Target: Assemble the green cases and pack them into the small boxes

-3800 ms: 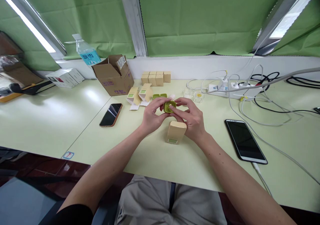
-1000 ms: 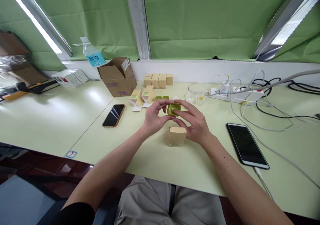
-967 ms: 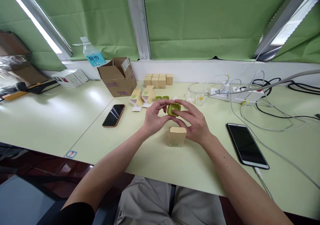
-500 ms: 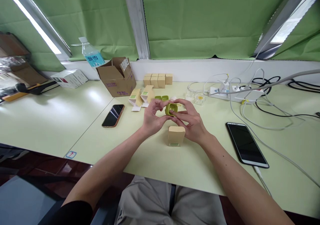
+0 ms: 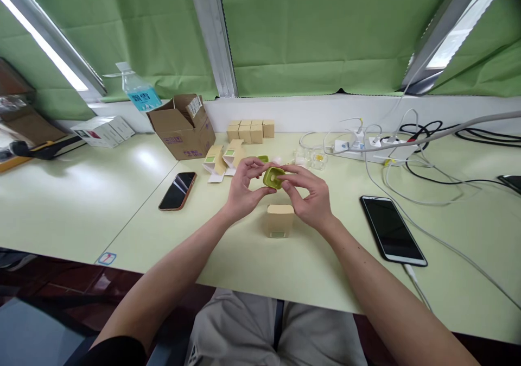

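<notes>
A small olive-green rounded-square case [image 5: 273, 177] is held up over the table with its hollow inside facing me. My left hand [image 5: 246, 188] grips its left side between thumb and fingers. My right hand [image 5: 311, 195] is at its right edge, thumb and fingers closed on it; whether a smaller piece is between them is too fine to see. Just below stands a small tan carton [image 5: 280, 221]. Behind the left hand lie two opened tan cartons [image 5: 214, 161] with white flaps out, and part of another green piece [image 5: 263, 159].
Several closed small cartons [image 5: 250, 131] line the wall by a brown cardboard box [image 5: 183, 127]. Clear plastic pieces [image 5: 317, 159] lie beyond the right hand. A phone [image 5: 178, 191] rests at left, a charging phone [image 5: 393, 230] at right. Cables trail from a power strip [image 5: 378, 147].
The green case has tilted in my hands. My right thumb and fingers have drawn back from inside it to its right edge. The whole view has shifted slightly.
</notes>
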Demonstrator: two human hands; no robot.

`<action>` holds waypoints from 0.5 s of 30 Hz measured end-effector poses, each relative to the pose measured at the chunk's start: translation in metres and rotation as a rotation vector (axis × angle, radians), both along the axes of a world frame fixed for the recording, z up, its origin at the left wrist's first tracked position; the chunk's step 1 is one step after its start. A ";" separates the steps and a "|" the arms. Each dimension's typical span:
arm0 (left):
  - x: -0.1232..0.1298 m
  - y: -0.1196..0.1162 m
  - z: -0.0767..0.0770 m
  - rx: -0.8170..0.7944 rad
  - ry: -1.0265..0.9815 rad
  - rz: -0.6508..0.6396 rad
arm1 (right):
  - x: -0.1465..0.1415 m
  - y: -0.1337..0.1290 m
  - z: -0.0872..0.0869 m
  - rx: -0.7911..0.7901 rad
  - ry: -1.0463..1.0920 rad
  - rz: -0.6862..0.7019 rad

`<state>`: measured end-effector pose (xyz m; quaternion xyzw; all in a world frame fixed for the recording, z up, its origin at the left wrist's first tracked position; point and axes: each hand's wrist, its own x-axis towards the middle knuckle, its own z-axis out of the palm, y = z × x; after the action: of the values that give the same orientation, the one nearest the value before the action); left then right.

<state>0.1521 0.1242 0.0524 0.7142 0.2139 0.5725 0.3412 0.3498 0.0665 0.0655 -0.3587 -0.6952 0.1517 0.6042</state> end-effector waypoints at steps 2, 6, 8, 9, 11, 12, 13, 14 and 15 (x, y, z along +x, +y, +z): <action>-0.002 0.000 0.001 0.011 0.044 -0.032 | -0.003 -0.001 0.005 -0.129 0.153 -0.003; -0.002 -0.005 0.003 0.045 0.119 -0.093 | -0.006 0.001 0.010 -0.389 0.256 0.089; -0.001 -0.008 0.003 0.055 0.131 -0.131 | -0.007 0.003 0.009 -0.472 0.271 0.154; -0.001 -0.009 0.003 0.053 0.132 -0.149 | -0.007 0.004 0.009 -0.502 0.279 0.177; 0.000 -0.011 0.003 0.049 0.142 -0.167 | -0.007 0.004 0.008 -0.544 0.300 0.204; 0.000 -0.011 0.004 0.050 0.152 -0.166 | -0.007 0.004 0.008 -0.558 0.313 0.216; 0.000 -0.011 0.004 0.056 0.163 -0.161 | -0.007 0.005 0.008 -0.567 0.327 0.229; -0.001 -0.011 0.004 0.062 0.172 -0.156 | -0.007 0.005 0.008 -0.573 0.339 0.246; -0.001 -0.011 0.005 0.069 0.174 -0.150 | -0.007 0.005 0.008 -0.575 0.348 0.266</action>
<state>0.1516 0.1133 0.0572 0.7866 0.1687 0.4882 0.3384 0.3427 0.0714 0.0735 -0.3893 -0.5512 0.4772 0.5630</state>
